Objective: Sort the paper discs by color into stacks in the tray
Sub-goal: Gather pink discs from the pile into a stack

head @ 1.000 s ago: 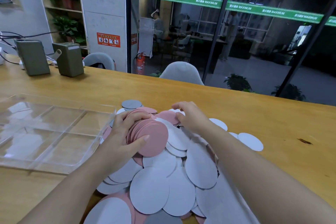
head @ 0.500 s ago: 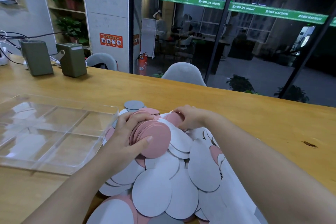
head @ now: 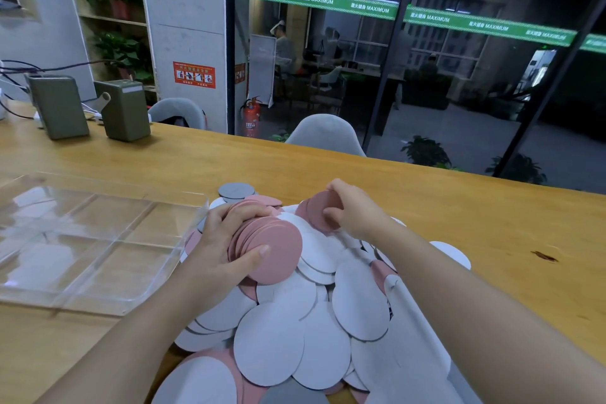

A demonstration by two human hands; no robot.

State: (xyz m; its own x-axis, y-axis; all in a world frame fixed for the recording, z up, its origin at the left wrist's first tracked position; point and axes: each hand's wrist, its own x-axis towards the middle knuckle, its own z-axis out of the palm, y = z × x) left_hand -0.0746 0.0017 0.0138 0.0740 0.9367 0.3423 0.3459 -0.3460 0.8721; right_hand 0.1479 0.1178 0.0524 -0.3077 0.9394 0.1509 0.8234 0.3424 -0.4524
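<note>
Green band (head: 377,8) across the glass wall (head: 459,92) repeats "MAXIMUM" in white beside Chinese characters too small to read. Red sign (head: 194,75) on the pillar (head: 183,26) has pictograms, text unreadable. Fire extinguisher (head: 251,117) label illegible.

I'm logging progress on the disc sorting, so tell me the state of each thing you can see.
Left hand: grips a fanned stack of pink paper discs.
Right hand: pinches a single pink disc, lifted.
Clear plastic compartment tray: no discs inside.
Loose pile of white, pink and grey discs: unsorted, overlapping.
</note>
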